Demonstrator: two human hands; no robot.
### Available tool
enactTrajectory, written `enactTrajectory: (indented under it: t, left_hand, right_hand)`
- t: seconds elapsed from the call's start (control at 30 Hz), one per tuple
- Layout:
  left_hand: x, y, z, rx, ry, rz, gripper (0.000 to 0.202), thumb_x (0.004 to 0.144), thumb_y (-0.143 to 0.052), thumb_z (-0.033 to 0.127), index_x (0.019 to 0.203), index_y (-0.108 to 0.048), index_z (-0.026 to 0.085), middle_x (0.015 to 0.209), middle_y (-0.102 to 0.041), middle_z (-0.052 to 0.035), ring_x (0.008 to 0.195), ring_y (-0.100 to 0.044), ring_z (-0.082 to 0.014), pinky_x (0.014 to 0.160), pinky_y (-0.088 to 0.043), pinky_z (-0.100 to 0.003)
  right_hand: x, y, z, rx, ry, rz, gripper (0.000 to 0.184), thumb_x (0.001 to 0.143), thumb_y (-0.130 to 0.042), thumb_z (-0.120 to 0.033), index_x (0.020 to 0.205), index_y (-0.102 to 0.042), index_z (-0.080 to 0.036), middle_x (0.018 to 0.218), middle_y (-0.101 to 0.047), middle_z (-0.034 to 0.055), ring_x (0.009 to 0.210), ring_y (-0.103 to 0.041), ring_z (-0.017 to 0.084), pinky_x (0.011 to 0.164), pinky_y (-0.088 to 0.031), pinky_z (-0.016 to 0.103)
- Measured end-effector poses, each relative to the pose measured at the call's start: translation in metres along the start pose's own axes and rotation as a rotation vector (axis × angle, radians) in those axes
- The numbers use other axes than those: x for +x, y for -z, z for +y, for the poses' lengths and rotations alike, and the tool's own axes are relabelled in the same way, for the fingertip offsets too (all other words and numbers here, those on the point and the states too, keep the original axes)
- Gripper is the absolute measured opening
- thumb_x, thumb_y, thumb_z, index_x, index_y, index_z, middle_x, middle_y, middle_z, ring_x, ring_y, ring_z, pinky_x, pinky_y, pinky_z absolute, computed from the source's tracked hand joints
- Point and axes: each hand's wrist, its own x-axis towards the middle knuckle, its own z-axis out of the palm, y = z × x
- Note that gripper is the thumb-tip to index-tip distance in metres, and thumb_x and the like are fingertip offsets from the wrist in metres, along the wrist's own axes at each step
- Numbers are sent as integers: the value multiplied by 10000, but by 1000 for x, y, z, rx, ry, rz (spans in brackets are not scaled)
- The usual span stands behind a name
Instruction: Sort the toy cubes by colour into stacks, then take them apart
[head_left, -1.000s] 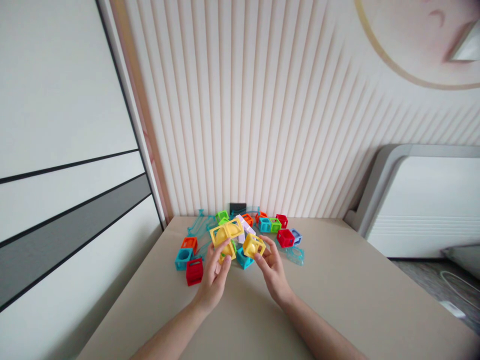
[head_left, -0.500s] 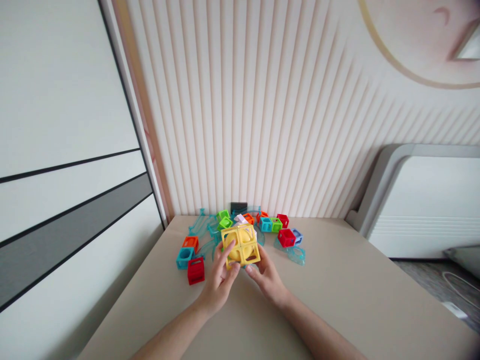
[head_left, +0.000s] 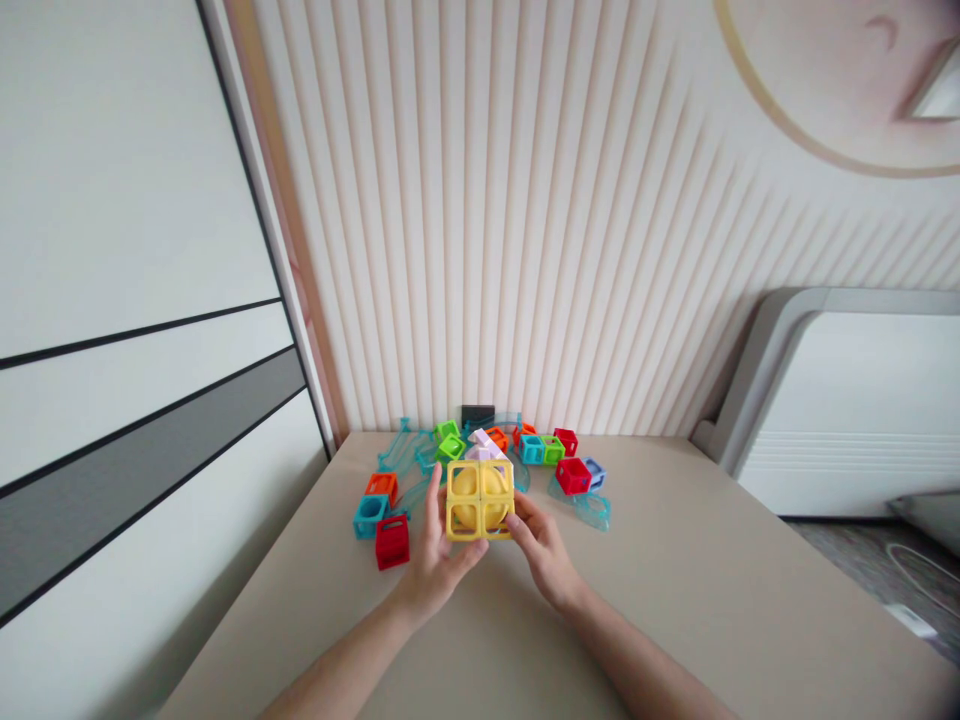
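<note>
Between my hands is a yellow block of joined hollow cubes [head_left: 480, 500], its face of square openings turned toward me and rounded yellow shapes inside. My left hand [head_left: 435, 560] grips its left side, with the thumb along the lower edge. On the right side, my right hand [head_left: 544, 550] holds it with the thumb at the lower right corner. Light purple pieces [head_left: 484, 445] show just behind the yellow block. A red cube [head_left: 392, 542] lies to the left of my left hand, beside a blue cube [head_left: 370, 516] and an orange cube [head_left: 382, 487].
Along the back of the beige table [head_left: 637, 600] lie green cubes [head_left: 450, 445], a red cube [head_left: 574, 476], and clear blue track pieces [head_left: 592, 510]. A black box [head_left: 478, 415] stands against the ribbed wall [head_left: 480, 200]. A white cabinet [head_left: 135, 400] borders the left side.
The yellow block has turned from tilted to level and come slightly lower. My left fingers moved off its front face to its side; my right thumb moved up onto its corner.
</note>
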Motion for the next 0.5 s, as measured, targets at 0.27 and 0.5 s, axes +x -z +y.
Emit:
enactTrajectory:
  t: [0.27,0.5]
  left_hand:
    - [9,7,0,63,74,198,861,745,-779,499,1448,-346,252,1400,-563,-143,1305,-540,-338,1040,-488,-427]
    - [4,3,4,26,71,123,839,737,-816,387,1390,-300,280,1218,-671,-106,1082,-689,-287,886,-569,-389]
  right_hand:
    - [-5,7,6,-433,78,49,538,898,-615,-540,1316,-602,-202,1119,-708,90,982,-621,259,905,-506,403]
    - [-5,9,6,-467,112,63,456,909,-610,-507,1245,-649,-200,1110,-715,88,977,-628,267,890,-515,393]
